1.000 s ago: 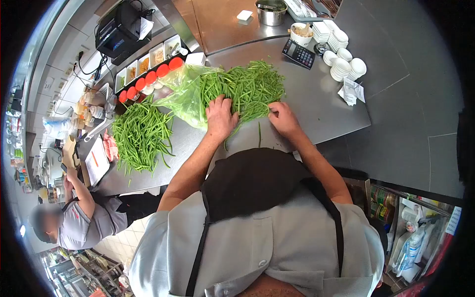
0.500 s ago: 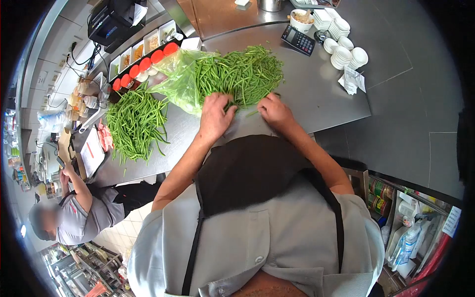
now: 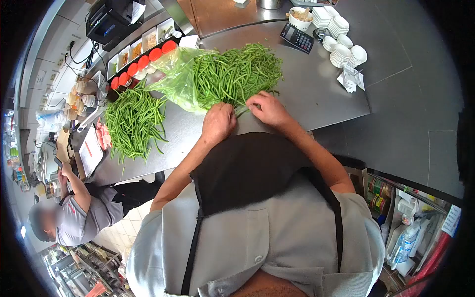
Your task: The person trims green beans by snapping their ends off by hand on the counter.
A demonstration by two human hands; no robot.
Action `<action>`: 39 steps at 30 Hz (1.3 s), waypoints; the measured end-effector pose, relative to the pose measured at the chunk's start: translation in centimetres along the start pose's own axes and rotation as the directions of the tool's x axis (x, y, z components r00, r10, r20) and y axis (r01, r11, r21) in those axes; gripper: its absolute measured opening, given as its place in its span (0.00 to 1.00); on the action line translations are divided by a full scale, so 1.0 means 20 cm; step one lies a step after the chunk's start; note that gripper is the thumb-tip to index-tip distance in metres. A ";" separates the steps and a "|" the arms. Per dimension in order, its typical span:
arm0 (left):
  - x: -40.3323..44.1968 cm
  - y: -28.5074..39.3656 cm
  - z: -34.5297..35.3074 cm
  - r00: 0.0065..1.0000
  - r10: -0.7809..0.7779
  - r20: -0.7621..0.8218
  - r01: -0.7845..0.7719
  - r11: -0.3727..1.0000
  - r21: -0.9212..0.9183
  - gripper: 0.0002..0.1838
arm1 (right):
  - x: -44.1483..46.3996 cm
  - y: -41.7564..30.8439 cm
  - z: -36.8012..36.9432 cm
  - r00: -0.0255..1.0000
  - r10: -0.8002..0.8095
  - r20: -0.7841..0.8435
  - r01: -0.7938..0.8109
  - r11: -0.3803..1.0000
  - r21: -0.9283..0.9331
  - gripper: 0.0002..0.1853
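A big heap of green beans (image 3: 237, 72) lies on the steel counter, partly on a pale green plastic bag (image 3: 180, 81). At its near edge my left hand (image 3: 219, 121) is closed, its fingers curled around green beans that are mostly hidden. Just to the right, my right hand (image 3: 268, 109) is closed in a pinch, thumb against fingers. Thin green bean ends show in the gap between the two hands; exactly what the right fingertips hold is too small to make out. A second pile of green beans (image 3: 136, 123) rests on the counter to the left.
Red-lidded jars (image 3: 143, 62) and a row of white condiment trays (image 3: 136, 49) line the back left. A calculator (image 3: 297, 38), a paper cup (image 3: 300, 18) and stacked white dishes (image 3: 340, 56) stand at the right. Another person (image 3: 94, 213) is at the counter's left end.
My left hand has drawn back slightly toward me and turned, its fingers now curled. The right hand has shifted left, closer to it. Both bean piles look much the same.
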State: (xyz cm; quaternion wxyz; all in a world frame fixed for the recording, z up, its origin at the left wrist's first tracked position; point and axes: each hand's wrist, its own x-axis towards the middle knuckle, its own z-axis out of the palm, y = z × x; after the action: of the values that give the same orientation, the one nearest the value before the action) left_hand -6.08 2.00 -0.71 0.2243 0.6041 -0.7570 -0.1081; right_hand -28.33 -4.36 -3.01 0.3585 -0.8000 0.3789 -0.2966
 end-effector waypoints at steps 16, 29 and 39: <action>0.09 0.09 -0.09 0.995 -0.030 0.090 0.045 0.985 -0.167 0.04 | 0.06 -0.10 0.01 0.999 -0.003 -0.045 0.001 0.999 -0.046 0.03; 0.13 -0.04 0.03 0.825 -0.365 0.432 0.334 -0.302 -0.893 0.05 | 0.01 0.02 -0.03 0.858 0.431 0.278 -0.512 0.754 0.412 0.13; 0.10 0.01 0.01 0.911 -0.388 0.139 0.176 0.062 -0.982 0.02 | 0.01 -0.12 -0.03 0.765 0.551 0.333 -0.636 0.565 0.525 0.13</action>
State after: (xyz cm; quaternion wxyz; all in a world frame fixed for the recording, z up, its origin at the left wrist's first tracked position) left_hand -6.77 0.04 -0.37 0.5991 0.4462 -0.3416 -0.5703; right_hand -27.64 -3.63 -0.77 0.6993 -0.4821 0.4839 -0.2107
